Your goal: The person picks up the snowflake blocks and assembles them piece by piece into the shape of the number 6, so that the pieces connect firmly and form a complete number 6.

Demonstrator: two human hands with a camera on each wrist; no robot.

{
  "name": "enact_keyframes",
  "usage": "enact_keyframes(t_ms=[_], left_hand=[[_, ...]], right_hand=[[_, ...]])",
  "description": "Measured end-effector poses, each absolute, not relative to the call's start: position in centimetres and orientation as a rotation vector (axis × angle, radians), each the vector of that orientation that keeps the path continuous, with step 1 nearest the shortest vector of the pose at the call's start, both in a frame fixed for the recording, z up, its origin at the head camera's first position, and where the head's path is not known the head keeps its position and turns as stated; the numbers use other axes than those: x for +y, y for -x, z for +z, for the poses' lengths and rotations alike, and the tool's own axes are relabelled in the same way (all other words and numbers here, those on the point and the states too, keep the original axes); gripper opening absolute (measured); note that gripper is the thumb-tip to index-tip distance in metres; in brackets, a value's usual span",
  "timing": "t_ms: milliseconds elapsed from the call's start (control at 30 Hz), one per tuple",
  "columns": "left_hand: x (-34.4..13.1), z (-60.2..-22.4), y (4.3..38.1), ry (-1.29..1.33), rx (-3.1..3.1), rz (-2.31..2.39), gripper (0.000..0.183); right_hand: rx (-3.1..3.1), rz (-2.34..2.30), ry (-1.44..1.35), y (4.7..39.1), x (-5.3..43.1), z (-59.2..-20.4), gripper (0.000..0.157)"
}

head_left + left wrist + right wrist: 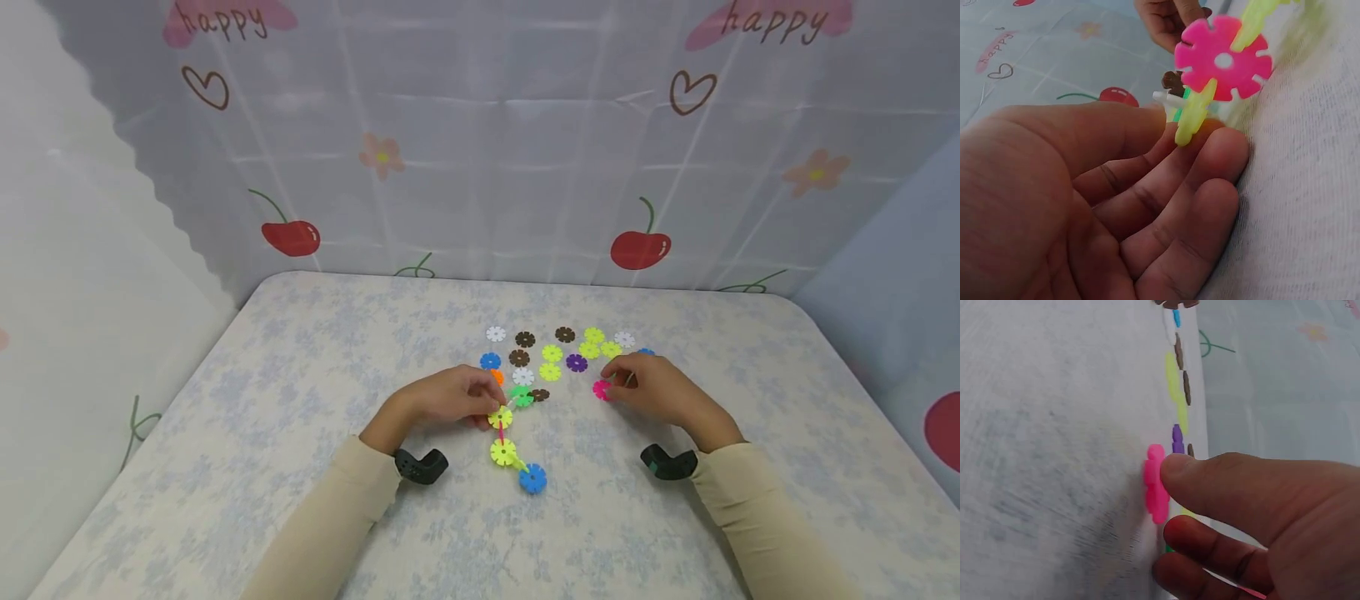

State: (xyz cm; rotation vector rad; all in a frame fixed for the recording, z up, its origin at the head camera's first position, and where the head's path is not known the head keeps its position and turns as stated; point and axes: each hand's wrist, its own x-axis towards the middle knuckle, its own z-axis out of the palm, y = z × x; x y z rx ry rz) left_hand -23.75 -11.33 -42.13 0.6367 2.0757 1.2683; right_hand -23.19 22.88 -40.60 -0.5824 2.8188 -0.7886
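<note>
My left hand (463, 395) pinches a yellow notched disc (500, 417) between thumb and fingers; in the left wrist view the thumb covers part of it. This disc belongs to a chain of interlocked discs. A pink disc (1224, 59) slots into it edgewise, leading to another yellow disc (503, 452) and a blue disc (533, 478) nearest me. On its other side, a white piece (1169, 99), a green disc (521, 396) and a brown disc (539, 395) follow. My right hand (651, 388) holds a loose pink disc (1157, 484), thumb over its face and fingers curled beside it.
Loose discs lie behind the hands: white (496, 333), brown (565, 334), yellow (551, 372), purple (577, 362) and blue (491, 361). An orange disc (497, 377) is partly behind my left hand. The patterned tabletop (300, 333) ends at a printed curtain (480, 192).
</note>
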Motion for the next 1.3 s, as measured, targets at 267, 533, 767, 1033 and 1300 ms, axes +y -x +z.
enact_keyframes(t_ms=[267,533,767,1033,1300], left_hand=[[-12.1,-41.4,23.9,-0.643,2.119,1.182,0.011],[-11.7,-41.3,24.4,-0.738,2.289,1.144,0.019],[-11.0,-42.0,24.2,-0.722,2.319,1.219,0.022],[-10.8,-42.1,24.0,-0.688,2.292,1.25,0.025],[-10.9,-42.5,24.2,-0.703,2.213,1.302,0.015]], right_hand=[[2.817,-0.79,0.617,23.4,23.1,-41.3,0.017],[2.778,-0.893,0.54,23.2,23.2,-41.1,0.008],[2.691,-1.058,0.558,23.3,22.5,-41.3,0.009],[2.463,-1.387,0.464,23.0,20.5,-42.0,0.008],[2.333,-1.519,0.386,23.0,18.4,-43.2,0.008]])
